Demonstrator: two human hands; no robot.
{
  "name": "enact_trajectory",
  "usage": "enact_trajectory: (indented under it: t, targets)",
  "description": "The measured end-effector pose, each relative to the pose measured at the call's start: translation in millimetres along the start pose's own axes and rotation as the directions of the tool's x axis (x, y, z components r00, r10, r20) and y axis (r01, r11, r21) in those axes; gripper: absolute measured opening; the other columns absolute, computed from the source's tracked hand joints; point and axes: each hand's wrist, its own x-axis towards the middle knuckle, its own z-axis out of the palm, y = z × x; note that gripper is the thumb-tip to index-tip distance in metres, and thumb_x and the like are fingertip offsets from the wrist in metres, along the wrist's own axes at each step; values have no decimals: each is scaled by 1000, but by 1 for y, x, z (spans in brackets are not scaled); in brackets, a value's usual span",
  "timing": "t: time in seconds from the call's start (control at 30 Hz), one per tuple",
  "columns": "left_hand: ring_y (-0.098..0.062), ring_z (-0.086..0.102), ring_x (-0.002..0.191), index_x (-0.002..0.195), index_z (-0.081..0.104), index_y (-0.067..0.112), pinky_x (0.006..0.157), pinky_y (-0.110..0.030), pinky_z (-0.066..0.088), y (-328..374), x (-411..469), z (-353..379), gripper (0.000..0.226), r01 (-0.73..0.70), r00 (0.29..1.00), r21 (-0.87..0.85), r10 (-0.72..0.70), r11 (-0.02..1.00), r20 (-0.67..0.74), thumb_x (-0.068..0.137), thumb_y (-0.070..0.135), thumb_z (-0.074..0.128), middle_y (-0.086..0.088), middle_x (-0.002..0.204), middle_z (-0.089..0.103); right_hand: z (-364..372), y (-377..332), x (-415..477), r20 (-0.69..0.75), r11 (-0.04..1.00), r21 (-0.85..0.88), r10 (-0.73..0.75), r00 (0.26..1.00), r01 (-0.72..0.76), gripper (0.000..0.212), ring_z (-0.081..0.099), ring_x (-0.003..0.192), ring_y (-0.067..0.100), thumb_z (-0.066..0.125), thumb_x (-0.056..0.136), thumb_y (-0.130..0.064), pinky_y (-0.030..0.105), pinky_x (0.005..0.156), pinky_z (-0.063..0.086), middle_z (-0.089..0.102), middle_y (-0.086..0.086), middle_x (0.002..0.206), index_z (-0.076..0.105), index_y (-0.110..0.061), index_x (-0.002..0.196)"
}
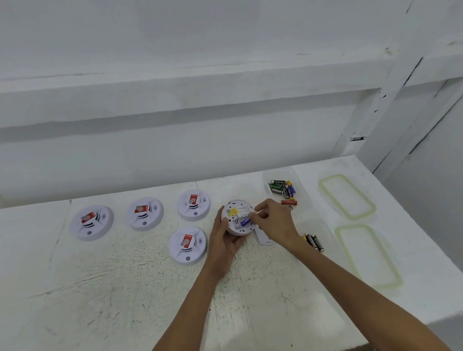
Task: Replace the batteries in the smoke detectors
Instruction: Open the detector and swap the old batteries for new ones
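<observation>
While the left hand (pixel 224 239) cups the round white plastic smoke detector (pixel 237 216) back side up, the right hand (pixel 275 221), the nearer one, pinches a blue cylindrical battery (pixel 245 221) at its bay. The battery's long axis slants toward those fingertips. The scuffed white tabletop (pixel 123 294) lies beneath and the white plank wall (pixel 194 139) stands behind.

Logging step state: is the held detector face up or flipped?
Flipped, back up. The round white smoke detector in the left hand shows a yellow label; the right hand pinches a blue battery against it.
</observation>
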Motion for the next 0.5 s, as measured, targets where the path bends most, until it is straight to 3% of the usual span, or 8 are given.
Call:
enact_trajectory:
  t: [0.07, 0.2, 0.37, 0.5]
  targets:
    - [-32, 59, 134, 153, 44, 22, 105, -46, 54, -1, 0, -1, 42, -4, 1000, -20, 4, 1000, -3, 111, 25, 41, -10, 146, 61, 4, -1, -2, -32, 1000, -7, 13, 999, -13, 22, 67, 70, 7, 77, 85, -30, 10, 58, 47, 72, 0, 75, 65, -13, 91]
    - [-33, 56, 136, 155, 41, 20, 105, -45, 55, -3, 1, -4, 43, -10, 1000, -48, 9, 999, -8, 112, 23, 39, -12, 148, 59, 14, -4, -9, -70, 998, -61, -11, 997, 7, 19, 65, 72, 5, 75, 87, -32, 9, 61, 45, 71, -5, 77, 71, -13, 87]
    - [-35, 56, 136, 155, 40, 19, 109, -49, 50, -3, 0, -5, 43, -16, 1000, -56, 15, 998, -5, 112, 23, 39, -15, 148, 58, 26, -4, -24, -79, 958, -262, -146, 986, 120, 25, 60, 81, 15, 58, 99, -30, 29, 72, 52, 68, 5, 92, 74, -12, 104]
    - [-35, 56, 136, 156, 39, 20, 109, -50, 50, -4, 0, -7, 44, -7, 1000, -55, 7, 998, 1, 112, 23, 39, -15, 149, 57, 32, 3, -34, -37, 896, -405, -217, 975, 184, 34, 54, 88, 20, 46, 104, -33, 34, 69, 48, 60, 6, 95, 69, -11, 113]
